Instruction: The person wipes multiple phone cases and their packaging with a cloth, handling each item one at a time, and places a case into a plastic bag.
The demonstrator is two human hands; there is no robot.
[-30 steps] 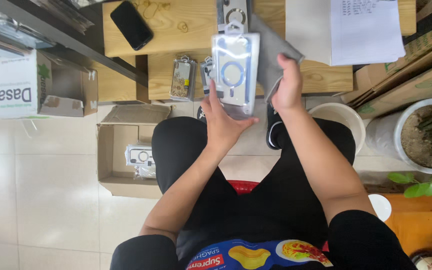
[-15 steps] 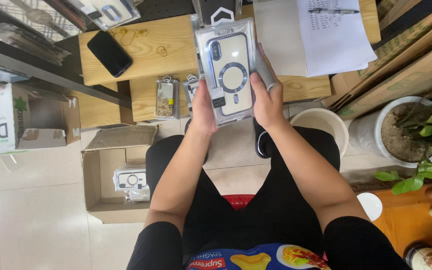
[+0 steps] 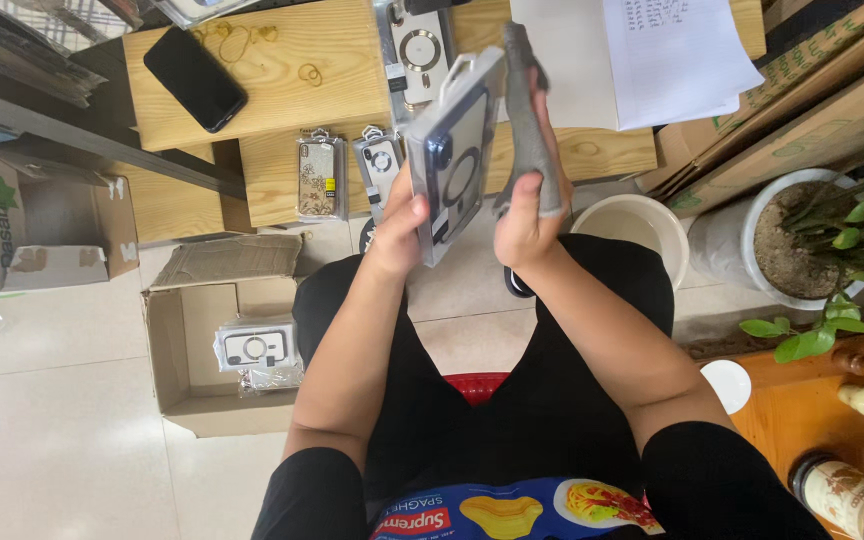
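Left hand (image 3: 399,222) clamped on the lower edge of the tilted phone case package (image 3: 452,150), right hand (image 3: 522,215) clenched around the grey cloth (image 3: 527,120) just beside it. Held over the lap by one edge only; could slip toward the tiled floor (image 3: 72,400). Beyond, could knock the packaged cases (image 3: 347,172) on the wooden table (image 3: 282,110).

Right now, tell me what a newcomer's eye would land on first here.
First, the packaged phone case, tilted up in the left hand at centre, with the right hand beside it gripping a grey cloth. Next, the open cardboard box on the tiled floor at left, with more packaged cases inside. Then the black phone lying on the wooden table at upper left.
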